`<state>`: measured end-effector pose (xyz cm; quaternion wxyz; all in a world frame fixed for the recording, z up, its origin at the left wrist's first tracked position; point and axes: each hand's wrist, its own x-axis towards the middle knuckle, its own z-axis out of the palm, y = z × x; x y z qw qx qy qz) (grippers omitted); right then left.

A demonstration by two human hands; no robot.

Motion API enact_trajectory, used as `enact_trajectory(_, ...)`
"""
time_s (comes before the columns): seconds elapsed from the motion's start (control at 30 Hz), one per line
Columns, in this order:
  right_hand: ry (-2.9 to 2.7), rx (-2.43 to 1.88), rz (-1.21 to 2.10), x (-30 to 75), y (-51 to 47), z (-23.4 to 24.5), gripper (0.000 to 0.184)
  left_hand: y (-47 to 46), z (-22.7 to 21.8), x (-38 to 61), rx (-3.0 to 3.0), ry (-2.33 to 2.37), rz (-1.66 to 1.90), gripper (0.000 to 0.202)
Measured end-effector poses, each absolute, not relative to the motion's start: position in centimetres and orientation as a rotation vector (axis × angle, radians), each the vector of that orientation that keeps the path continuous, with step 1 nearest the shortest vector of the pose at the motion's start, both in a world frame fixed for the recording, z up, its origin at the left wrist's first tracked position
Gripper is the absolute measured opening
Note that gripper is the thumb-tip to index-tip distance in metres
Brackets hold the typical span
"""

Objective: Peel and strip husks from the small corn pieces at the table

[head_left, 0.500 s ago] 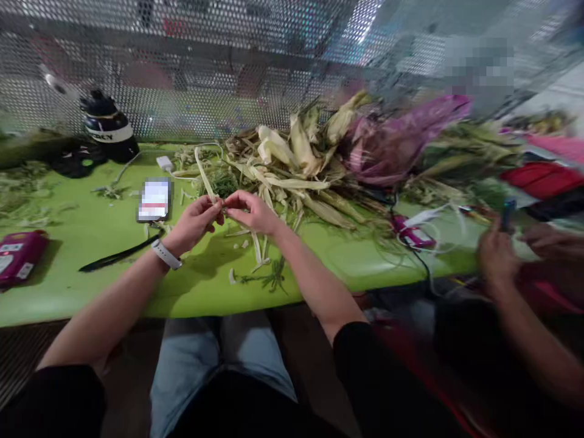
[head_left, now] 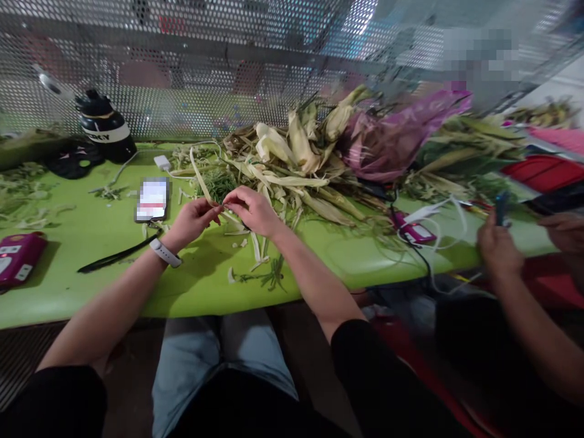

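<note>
My left hand (head_left: 191, 222), a white band on its wrist, pinches a long pale corn husk strip (head_left: 199, 173) that sticks up and away from the fingers. My right hand (head_left: 253, 210) is closed too, its thumb and fingertips pinching at the strip's lower end, against the left fingertips. What exactly lies between the fingertips is partly hidden. Just behind the hands is a clump of thin green shreds (head_left: 219, 182). Below them on the green tabletop (head_left: 201, 292) lie husk scraps (head_left: 259, 249) and a green sprig with a pale end (head_left: 269, 275).
Corn husks (head_left: 301, 149) are heaped at the back beside a purple plastic bag (head_left: 387, 146). On the left are a phone (head_left: 152, 199), a black strap (head_left: 118, 250), a dark bottle (head_left: 107, 131) and a magenta box (head_left: 20, 258). To the right, another person's hand (head_left: 499, 249) holds a phone.
The strip has shifted slightly left and down with my left hand. My right fingertips have moved a little. At right, the other person's hands have parted slightly.
</note>
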<state>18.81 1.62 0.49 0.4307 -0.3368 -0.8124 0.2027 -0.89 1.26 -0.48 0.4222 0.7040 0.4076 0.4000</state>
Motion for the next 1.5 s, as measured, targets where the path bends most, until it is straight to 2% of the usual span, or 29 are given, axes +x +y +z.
enact_trajectory(0.17,-1.988,-0.827,0.428,19.0,1.6,0.5,0.012,1.1,-0.2,-0.8,1.76,0.964,0.956,0.026)
enact_trajectory(0.33,-2.0,-0.828,0.295,19.4,2.3,0.1,0.012,0.8,-0.4,-0.3,1.508,0.873,0.883,0.025)
enact_trajectory(0.57,-1.912,-0.922,-0.017,19.4,1.6,0.9,0.024,1.0,-0.4,-0.2,1.384,0.876,1.129,0.033)
enact_trajectory(0.7,-2.056,-1.011,0.072,19.3,1.0,1.1,0.031,0.9,-0.3,-0.1,1.294,0.858,1.226,0.031)
enact_trajectory(0.9,-2.25,-1.131,0.406,18.8,1.1,0.9,0.022,1.0,-0.5,0.0,1.297,0.888,1.277,0.032)
enact_trajectory(1.2,-2.286,-0.887,0.606,18.3,0.5,1.0,0.027,1.1,-0.9,0.4,1.391,0.971,1.352,0.02)
enact_trajectory(1.3,-2.295,-0.841,0.579,18.6,0.2,1.4,0.024,1.1,-0.7,0.0,1.429,0.955,1.269,0.02)
enact_trajectory(1.4,-2.127,-0.86,0.351,19.1,0.0,2.0,0.02,1.0,-0.6,-0.3,1.568,0.928,1.103,0.022)
enact_trajectory(1.5,-1.988,-0.887,0.283,19.2,0.2,2.0,0.024,0.3,-0.6,0.0,1.74,0.863,0.901,0.022)
